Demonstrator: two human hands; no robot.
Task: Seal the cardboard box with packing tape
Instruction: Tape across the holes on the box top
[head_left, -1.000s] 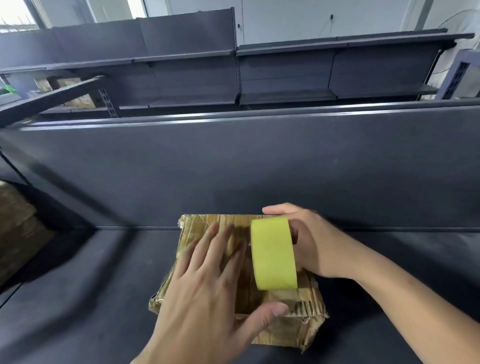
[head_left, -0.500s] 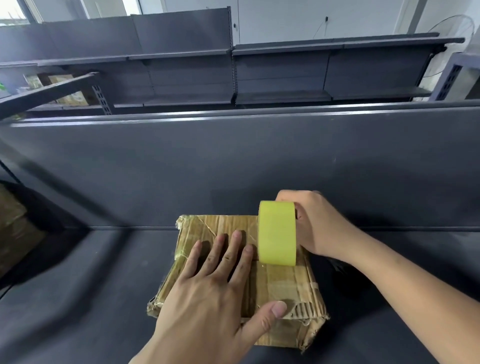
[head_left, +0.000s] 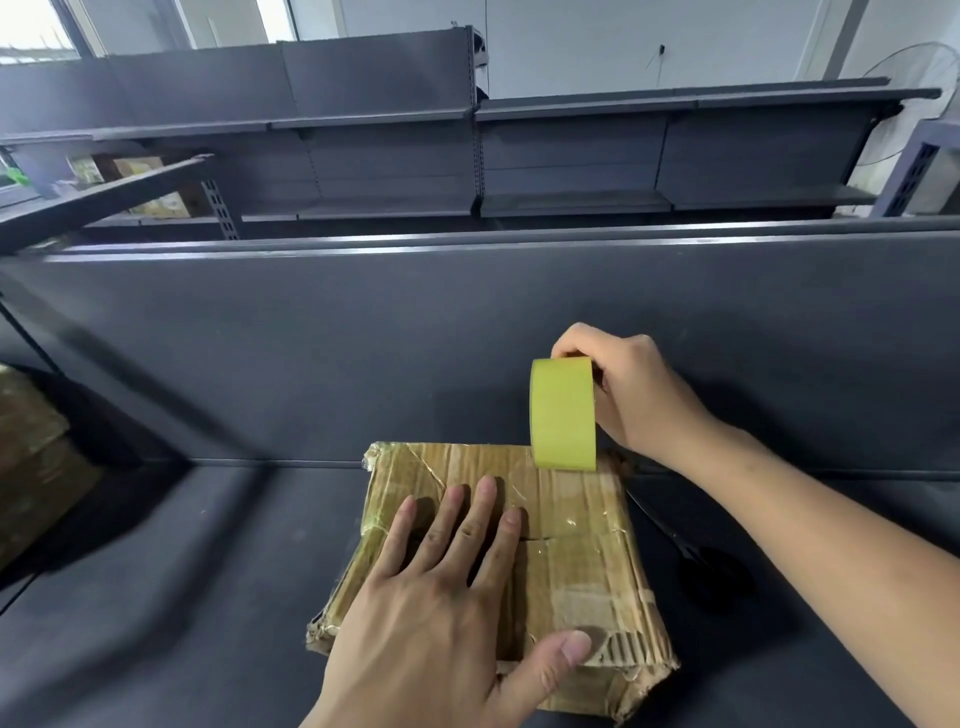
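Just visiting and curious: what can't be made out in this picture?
Head view only:
- Much of the box top: covered by the left hand.
- Most fingers of the right hand: behind the roll.
- Whether the roll is attached to the box: too faint to tell.
- The dark thing right of the box: black on a dark surface, blurred.

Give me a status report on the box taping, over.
Left hand flat, pressing down the worn brown cardboard box. Right hand grips the yellow-green tape roll at the box's far edge. Nothing blocking; dark object right of box.
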